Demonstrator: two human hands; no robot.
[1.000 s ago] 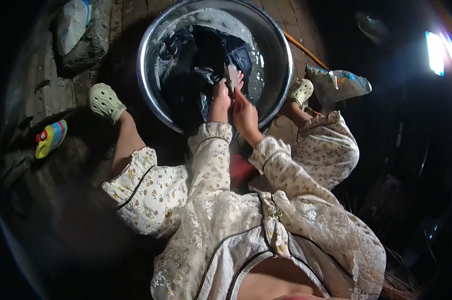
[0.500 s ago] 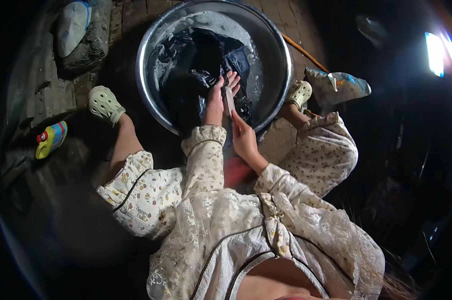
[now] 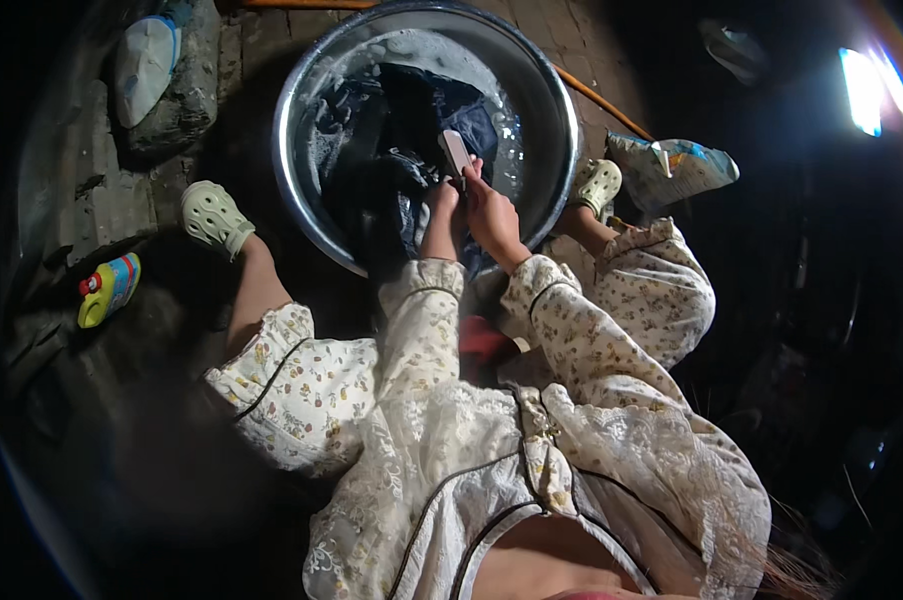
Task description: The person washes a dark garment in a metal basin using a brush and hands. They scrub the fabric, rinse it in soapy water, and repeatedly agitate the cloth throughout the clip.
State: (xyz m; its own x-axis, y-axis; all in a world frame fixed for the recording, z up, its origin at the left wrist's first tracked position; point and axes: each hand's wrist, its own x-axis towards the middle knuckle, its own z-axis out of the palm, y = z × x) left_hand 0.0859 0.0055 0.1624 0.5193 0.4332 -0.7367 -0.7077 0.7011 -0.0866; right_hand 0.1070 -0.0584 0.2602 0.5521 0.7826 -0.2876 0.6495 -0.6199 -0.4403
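Observation:
A wide metal basin (image 3: 285,150) holds dark wet clothes (image 3: 372,120) in sudsy water. Over the clothes, my right hand (image 3: 495,222) is closed around one end of a pale, flat oblong block (image 3: 456,150). Its shape could be a scrubbing brush or a bar of soap; I cannot tell which. My left hand (image 3: 441,200) sits close beside the right, over the dark cloth. It looks curled, with its fingers mostly hidden behind the right hand and the block, so whatever it grips does not show.
At the left lies a yellow bottle with a red cap (image 3: 110,290). A white bag (image 3: 147,70) rests on a stone block (image 3: 187,110). Right of the basin are an orange hose (image 3: 602,103) and a plastic packet (image 3: 672,172). My clog-shod feet flank the basin.
My left hand has gone from palm up with spread fingers to curled. My right hand has moved forward beside it, and the pale block now points away, farther over the basin.

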